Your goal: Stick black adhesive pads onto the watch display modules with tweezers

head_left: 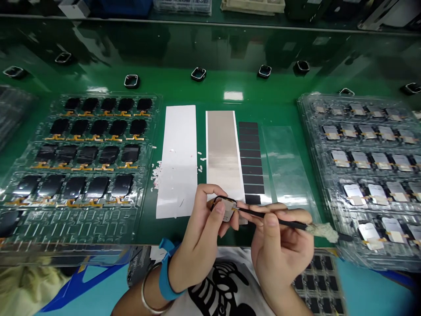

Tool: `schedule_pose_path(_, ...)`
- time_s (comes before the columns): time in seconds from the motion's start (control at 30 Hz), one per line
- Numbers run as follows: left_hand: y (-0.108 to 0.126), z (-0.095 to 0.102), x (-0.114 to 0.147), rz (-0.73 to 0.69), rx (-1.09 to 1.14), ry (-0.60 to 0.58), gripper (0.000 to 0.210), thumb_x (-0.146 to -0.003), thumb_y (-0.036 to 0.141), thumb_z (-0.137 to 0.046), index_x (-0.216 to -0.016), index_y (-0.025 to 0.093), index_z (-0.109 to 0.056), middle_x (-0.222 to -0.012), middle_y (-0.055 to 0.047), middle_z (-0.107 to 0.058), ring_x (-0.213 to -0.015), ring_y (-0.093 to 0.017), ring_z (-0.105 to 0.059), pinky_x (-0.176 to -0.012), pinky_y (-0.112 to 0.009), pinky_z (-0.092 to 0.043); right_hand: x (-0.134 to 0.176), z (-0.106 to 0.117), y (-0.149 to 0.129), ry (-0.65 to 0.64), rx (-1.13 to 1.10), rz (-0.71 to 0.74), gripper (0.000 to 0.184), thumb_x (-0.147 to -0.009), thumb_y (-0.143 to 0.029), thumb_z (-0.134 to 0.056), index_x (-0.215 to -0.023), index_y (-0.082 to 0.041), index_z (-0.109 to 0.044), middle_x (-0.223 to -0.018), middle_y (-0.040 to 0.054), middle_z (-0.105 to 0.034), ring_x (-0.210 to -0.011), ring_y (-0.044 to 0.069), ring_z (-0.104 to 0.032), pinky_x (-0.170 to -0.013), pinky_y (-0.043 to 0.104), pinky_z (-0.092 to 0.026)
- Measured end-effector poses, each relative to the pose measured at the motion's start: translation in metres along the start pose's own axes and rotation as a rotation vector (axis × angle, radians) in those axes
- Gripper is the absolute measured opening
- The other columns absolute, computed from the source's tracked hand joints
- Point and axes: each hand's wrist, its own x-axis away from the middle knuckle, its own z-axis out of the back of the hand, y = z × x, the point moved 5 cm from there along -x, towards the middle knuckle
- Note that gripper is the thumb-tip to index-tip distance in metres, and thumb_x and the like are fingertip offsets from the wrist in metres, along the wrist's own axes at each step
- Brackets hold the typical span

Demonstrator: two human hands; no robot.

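Observation:
My left hand point(200, 232) grips a small smartwatch screen point(228, 212) with rounded corners, its silver back turned up and the thumb pressed on it. My right hand point(279, 250) holds slim black tweezers point(291, 224) with whitish wrapping near the rear end. Their tip meets the screen's right edge, beside a bit of golden flex cable. Whether the tip pinches anything is too small to tell. Both hands are above the near edge of the green bench, in front of a grey-beige sheet point(222, 145) with white borders.
At left, a clear tray point(108, 224) bears rows of black screens; at right stands a stack of clear trays point(315, 175) with silver-backed screens. Between them lie white paper point(179, 153), black adhesive strips point(250, 158) and clear film point(289, 162). Watch cases point(198, 73) line the back.

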Motion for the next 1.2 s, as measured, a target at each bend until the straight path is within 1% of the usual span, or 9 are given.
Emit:
schedule_pose_path(0.23, 0.0, 0.0, -0.002, -0.04, -0.037, 0.03, 0.013, -0.107, 0.036, -0.036, -0.106, 0.026, -0.045, -0.073, 0.003, -0.057, -0.06, -0.009, -0.045, -0.054, -0.02, -0.038, -0.002, -0.002, 0.001, -0.01, 0.007, -0.008, 0.009, -0.093, -0.019, -0.058, -0.09, -0.027, -0.056, -0.084, 0.001, -0.055, -0.076, 0.016, -0.07, -0.054, 0.027, -0.063)
schedule_pose_path(0.43, 0.001, 0.004, -0.004, -0.092, -0.175, 0.121, 0.012, -0.103, 0.034, -0.048, -0.099, 0.026, -0.041, -0.063, 0.008, -0.045, -0.057, -0.01, -0.046, -0.053, -0.02, -0.037, -0.002, 0.002, -0.003, -0.025, -0.032, 0.015, 0.009, -0.093, -0.017, -0.057, -0.092, -0.026, -0.055, -0.084, 0.0013, -0.059, -0.079, 0.017, -0.07, -0.058, 0.03, -0.065)
schedule_pose_path(0.53, 0.002, 0.007, -0.004, -0.082, -0.274, 0.126, 0.015, -0.101, 0.033, -0.052, -0.097, 0.026, -0.04, -0.062, 0.008, -0.043, -0.054, -0.01, -0.043, -0.052, -0.022, -0.036, -0.015, 0.02, -0.011, 0.023, 0.002, 0.086, 0.011, -0.093, -0.015, -0.057, -0.093, -0.025, -0.054, -0.086, 0.002, -0.064, -0.08, 0.017, -0.07, -0.066, 0.036, -0.066)
schedule_pose_path(0.67, 0.004, 0.0, -0.005, -0.057, -0.414, -0.017, 0.009, -0.102, 0.032, -0.049, -0.099, 0.026, -0.043, -0.067, 0.004, -0.047, -0.06, -0.012, -0.047, -0.053, -0.023, -0.036, -0.05, 0.058, -0.022, 0.127, 0.188, 0.176, 0.018, -0.085, -0.015, -0.07, -0.091, -0.023, -0.055, -0.089, 0.0018, -0.067, -0.083, 0.017, -0.071, -0.074, 0.034, -0.064)
schedule_pose_path(0.8, 0.006, -0.011, -0.009, -0.095, -0.575, -0.168, 0.007, -0.102, 0.03, -0.047, -0.096, 0.027, -0.045, -0.066, 0.005, -0.043, -0.054, -0.011, -0.041, -0.05, -0.023, -0.032, -0.077, 0.074, -0.016, -0.021, 0.308, 0.084, 0.022, -0.083, -0.016, -0.074, -0.093, -0.024, -0.056, -0.088, 0.002, -0.072, -0.075, 0.016, -0.074, -0.073, 0.031, -0.064)
schedule_pose_path(0.9, 0.005, -0.013, -0.013, -0.114, -0.666, -0.196, 0.009, -0.102, 0.028, -0.046, -0.093, 0.028, -0.043, -0.062, 0.007, -0.037, -0.05, -0.011, -0.036, -0.047, -0.022, -0.029, -0.074, 0.068, -0.009, -0.192, 0.285, -0.024, 0.018, -0.085, -0.018, -0.071, -0.092, -0.024, -0.055, -0.086, 0.0017, -0.073, -0.065, 0.016, -0.074, -0.063, 0.03, -0.064)
schedule_pose_path(1.0, 0.007, -0.014, -0.014, -0.13, -0.756, -0.228, 0.011, -0.102, 0.026, -0.044, -0.092, 0.027, -0.041, -0.061, 0.008, -0.035, -0.048, -0.011, -0.035, -0.045, -0.022, -0.028, -0.06, 0.059, -0.007, -0.26, 0.251, -0.092, 0.016, -0.087, -0.017, -0.069, -0.092, -0.022, -0.054, -0.089, 0.0009, -0.068, -0.068, 0.016, -0.074, -0.063, 0.028, -0.065)
schedule_pose_path(1.1, 0.008, -0.016, -0.012, -0.15, -0.885, -0.3, 0.008, -0.102, 0.023, -0.042, -0.095, 0.027, -0.041, -0.066, 0.007, -0.045, -0.05, -0.011, -0.043, -0.045, -0.022, -0.032, -0.047, 0.055, -0.004, -0.33, 0.252, -0.133, 0.014, -0.09, -0.017, -0.065, -0.096, -0.022, -0.053, -0.093, 0.0006, -0.063, -0.071, 0.014, -0.074, -0.064, 0.028, -0.066)
schedule_pose_path(1.2, 0.009, -0.02, -0.009, -0.211, -1.037, -0.391, 0.006, -0.101, 0.02, -0.042, -0.1, 0.025, -0.043, -0.082, 0.001, -0.059, -0.062, -0.014, -0.058, -0.051, -0.025, -0.043, -0.041, 0.055, 0.0, -0.39, 0.287, -0.121, 0.014, -0.091, -0.015, -0.062, -0.099, -0.023, -0.053, -0.097, 0.001, -0.059, -0.075, 0.014, -0.074, -0.068, 0.029, -0.067)
